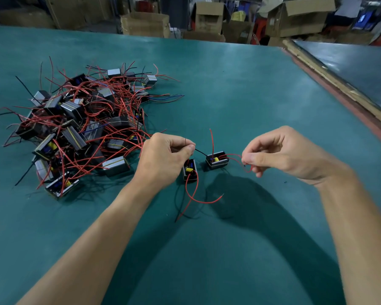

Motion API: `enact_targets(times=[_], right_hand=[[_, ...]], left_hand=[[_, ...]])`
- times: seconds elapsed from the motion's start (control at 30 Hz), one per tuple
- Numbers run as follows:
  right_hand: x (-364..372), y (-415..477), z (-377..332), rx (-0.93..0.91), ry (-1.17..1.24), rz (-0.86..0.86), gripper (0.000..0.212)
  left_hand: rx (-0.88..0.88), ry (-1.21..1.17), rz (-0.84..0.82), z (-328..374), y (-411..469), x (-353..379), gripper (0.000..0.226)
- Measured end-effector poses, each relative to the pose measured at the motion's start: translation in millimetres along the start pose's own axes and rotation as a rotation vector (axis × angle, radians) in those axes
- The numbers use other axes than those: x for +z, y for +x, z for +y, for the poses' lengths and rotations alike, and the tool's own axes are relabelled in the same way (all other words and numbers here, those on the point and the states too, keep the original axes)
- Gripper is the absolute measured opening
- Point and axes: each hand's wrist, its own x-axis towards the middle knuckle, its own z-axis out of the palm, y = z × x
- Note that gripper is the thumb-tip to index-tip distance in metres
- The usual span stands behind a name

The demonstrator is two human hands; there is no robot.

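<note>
Wired module in hand sits upright on the green table, between the two hands and just right of a second module.

The table is wide, and on its left part lies a big tangled heap of modules, their red and black leads crossing every way. Judging by that heap, the work has barely started: only two units lie apart from it, and nearly all are left to pull free and straighten.

The left hand pinches the black lead between thumb and forefinger, the other fingers curled in; the lead runs taut to the module's left side. The right hand pinches the looping red lead at its fingertips, the remaining fingers loosely bent.

The second module lies partly under the left hand, its own red lead curling toward the near edge; it looks set aside.

The held module is a small black open-topped box with pale banded sides, a yellow part and a blue part showing inside. A second red lead stands up from it, untouched.
</note>
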Motion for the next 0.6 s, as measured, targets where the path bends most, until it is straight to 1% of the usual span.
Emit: enact_targets(times=[0.13, 0.37, 0.4, 0.57, 0.6], right_hand=[[3.8, 0.8, 0.1, 0.003, 0.006, -0.009, 0.02], [1.1, -2.3, -2.9, -0.005, 0.068, -0.044, 0.008], [1.7, -2.0, -2.7, -0.009, 0.066, -0.031, 0.012], [5.4, 2.2, -1.4, -0.026, 0.096, 0.07, 0.008], [5.4, 2.6, -1.2, -0.033, 0.092, 0.08, 0.013]], left_hand=[[0.004, -0.004, -0.01, 0.0, -0.3, 0.6, 0.006], [0.04, -0.005, -0.032, 2.3, -1.5, -1.3, 0.005], [0.045, -0.006, -0.031, 3.1, -1.9, -2.1, 0.006], [0.059, -0.002, -0.019, 6.9, -3.0, -8.0, 0.017], [0.064, 0.003, -0.015, 7.7, -3.1, -9.7, 0.021]])
